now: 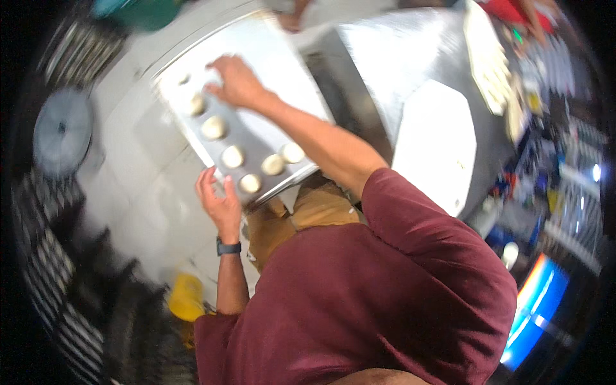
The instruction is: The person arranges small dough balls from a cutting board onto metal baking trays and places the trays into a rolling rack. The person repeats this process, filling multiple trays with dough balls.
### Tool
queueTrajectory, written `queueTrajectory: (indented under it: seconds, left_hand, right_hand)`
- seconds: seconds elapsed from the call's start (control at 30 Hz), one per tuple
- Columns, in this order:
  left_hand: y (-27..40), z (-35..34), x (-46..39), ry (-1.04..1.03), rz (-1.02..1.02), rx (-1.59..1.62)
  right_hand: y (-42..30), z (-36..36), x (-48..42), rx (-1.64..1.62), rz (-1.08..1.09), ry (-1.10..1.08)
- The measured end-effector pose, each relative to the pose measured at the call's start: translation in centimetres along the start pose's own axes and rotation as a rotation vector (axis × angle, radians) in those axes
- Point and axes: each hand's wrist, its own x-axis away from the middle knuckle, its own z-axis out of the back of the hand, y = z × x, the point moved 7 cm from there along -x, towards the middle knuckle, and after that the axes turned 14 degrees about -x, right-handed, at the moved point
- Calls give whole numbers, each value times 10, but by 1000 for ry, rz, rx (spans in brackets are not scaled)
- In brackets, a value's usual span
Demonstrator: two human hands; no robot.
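A metal baking tray (260, 122) lies before me with several round, pale dough pieces on it. They run in a row along its left edge, with a dough ball (214, 127) about midway, and along the edge near my body. Over the tray's far left part is my right hand (236, 82), fingers spread and slightly curled, with nothing visible in it. My left hand (219, 199), a dark watch on its wrist, is at the tray's near left corner beside a dough ball (250, 183). Its fingers are apart and hold nothing; whether they touch the rim I cannot tell.
At the right, a metal table (375, 57) bears a white board or sheet (435, 144) and a row of pale dough pieces (488, 62). A round grey lid (62, 132) and a yellow container (186, 296) are at the left. Part of another person shows at the top right.
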Motion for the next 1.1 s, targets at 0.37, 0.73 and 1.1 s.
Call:
queueTrajectory:
  seconds: [0.37, 0.73, 1.1]
  left_hand:
    - [345, -150, 67, -196, -989, 132]
    - [532, -366, 276, -524, -1207, 93]
    - [366, -172, 89, -377, -618, 319]
  right_hand:
    - [22, 503, 516, 322, -559, 1156]
    - [123, 537, 603, -121, -659, 1268]
    - [85, 540, 574, -378, -662, 1091]
